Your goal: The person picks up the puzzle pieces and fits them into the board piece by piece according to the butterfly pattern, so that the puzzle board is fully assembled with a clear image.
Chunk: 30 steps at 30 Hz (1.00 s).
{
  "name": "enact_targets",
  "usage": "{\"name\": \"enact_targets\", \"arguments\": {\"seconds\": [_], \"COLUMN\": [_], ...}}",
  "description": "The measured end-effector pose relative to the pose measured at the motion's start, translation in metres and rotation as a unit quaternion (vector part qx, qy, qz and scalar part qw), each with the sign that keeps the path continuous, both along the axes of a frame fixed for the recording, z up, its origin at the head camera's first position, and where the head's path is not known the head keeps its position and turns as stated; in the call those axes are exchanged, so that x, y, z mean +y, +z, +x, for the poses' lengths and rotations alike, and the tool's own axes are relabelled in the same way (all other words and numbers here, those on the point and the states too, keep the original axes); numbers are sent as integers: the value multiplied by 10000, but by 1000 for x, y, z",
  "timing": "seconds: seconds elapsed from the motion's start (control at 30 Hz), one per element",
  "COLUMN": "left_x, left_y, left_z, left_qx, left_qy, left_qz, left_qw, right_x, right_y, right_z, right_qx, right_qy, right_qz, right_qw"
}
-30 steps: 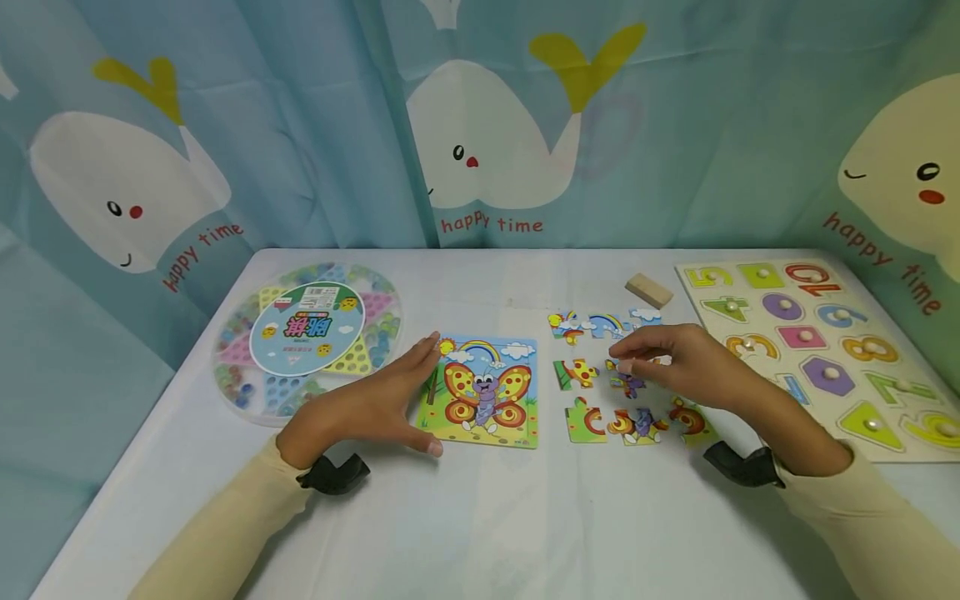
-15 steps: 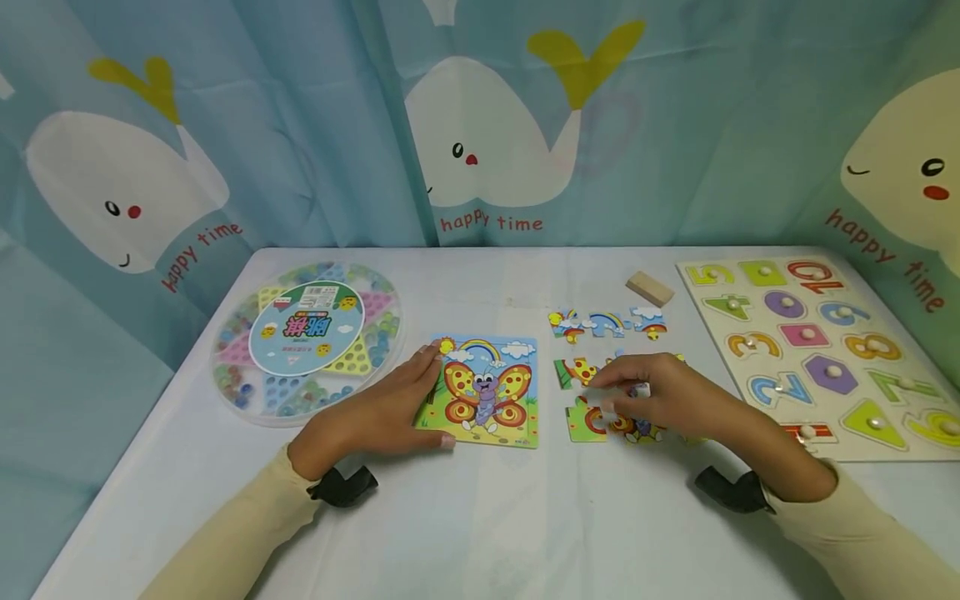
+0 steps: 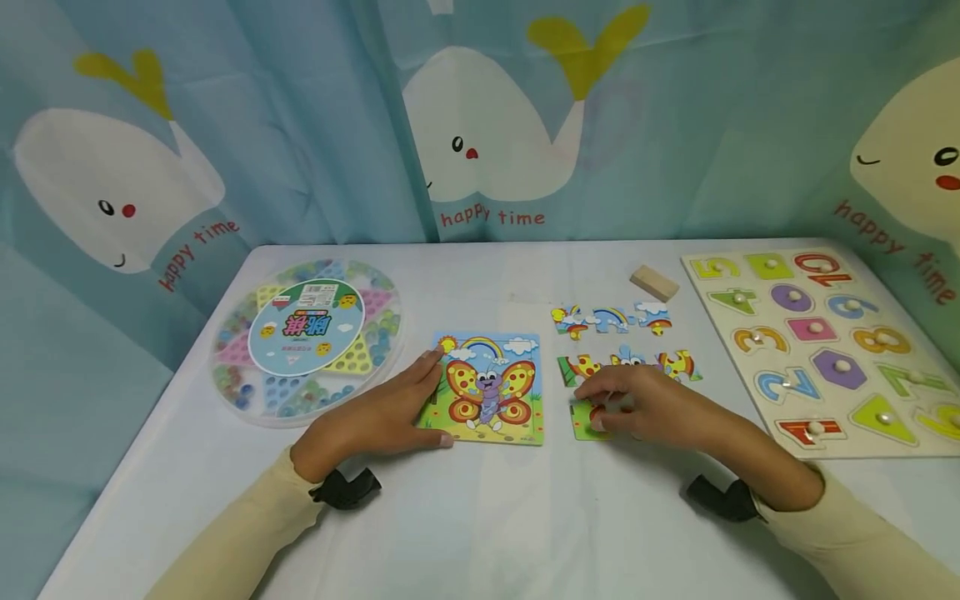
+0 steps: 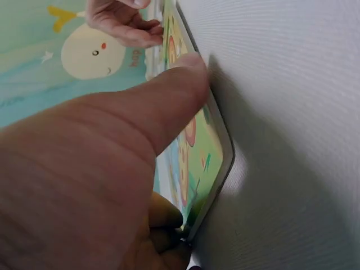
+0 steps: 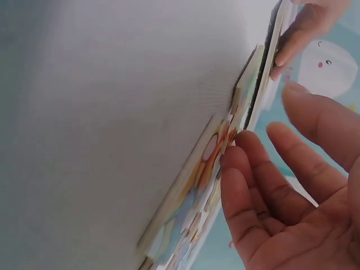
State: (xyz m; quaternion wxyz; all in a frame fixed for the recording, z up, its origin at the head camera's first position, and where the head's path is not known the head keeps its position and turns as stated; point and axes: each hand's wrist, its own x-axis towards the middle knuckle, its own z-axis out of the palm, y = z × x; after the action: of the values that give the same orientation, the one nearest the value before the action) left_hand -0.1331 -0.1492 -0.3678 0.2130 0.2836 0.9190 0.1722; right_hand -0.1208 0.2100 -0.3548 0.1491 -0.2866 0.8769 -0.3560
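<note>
A square butterfly puzzle board (image 3: pixel 495 350) lies on the white table. My left hand (image 3: pixel 367 429) rests at its left side, with the thumb on the front edge and the fingers along the left edge; the left wrist view shows the thumb (image 4: pixel 169 101) lying over the board's rim. To the right, loose jigsaw pieces lie in three rows. Over the front row is my right hand (image 3: pixel 637 404), its fingers loosely bent. A green corner piece (image 3: pixel 582 423) shows beside its fingertips, while the other front pieces are hidden beneath it. Nothing is between thumb and fingers in the right wrist view.
A round marble board game (image 3: pixel 306 329) sits at the left. On the right lies a number-and-shape peg board (image 3: pixel 813 350). A small wooden block (image 3: pixel 654 283) stands behind the top row of pieces (image 3: pixel 611 318). A whale-print curtain (image 3: pixel 337 125) hangs behind the table.
My right hand has moved from the middle row toward the front row of pieces, baring the middle-row butterfly pieces. My left hand has shifted slightly right onto the board's edge.
</note>
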Motion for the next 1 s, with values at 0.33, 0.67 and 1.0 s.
{"name": "enact_targets", "arguments": {"seconds": [0.33, 0.67, 1.0], "left_x": [3, 0, -1], "left_y": [2, 2, 3], "left_z": [4, -1, 0], "left_qx": [-35, -108, -52], "left_qy": [235, 64, 45], "left_qz": [73, 34, 92], "left_qw": [9997, 9999, 9999], "right_x": [-6, -6, -10], "right_y": [0, -4, -3], "right_z": [3, 10, 14], "right_qx": [-60, 112, 439], "right_qy": [-160, -396, -405], "right_qz": [129, 180, 1004], "right_qw": [9998, 9990, 9932]}}
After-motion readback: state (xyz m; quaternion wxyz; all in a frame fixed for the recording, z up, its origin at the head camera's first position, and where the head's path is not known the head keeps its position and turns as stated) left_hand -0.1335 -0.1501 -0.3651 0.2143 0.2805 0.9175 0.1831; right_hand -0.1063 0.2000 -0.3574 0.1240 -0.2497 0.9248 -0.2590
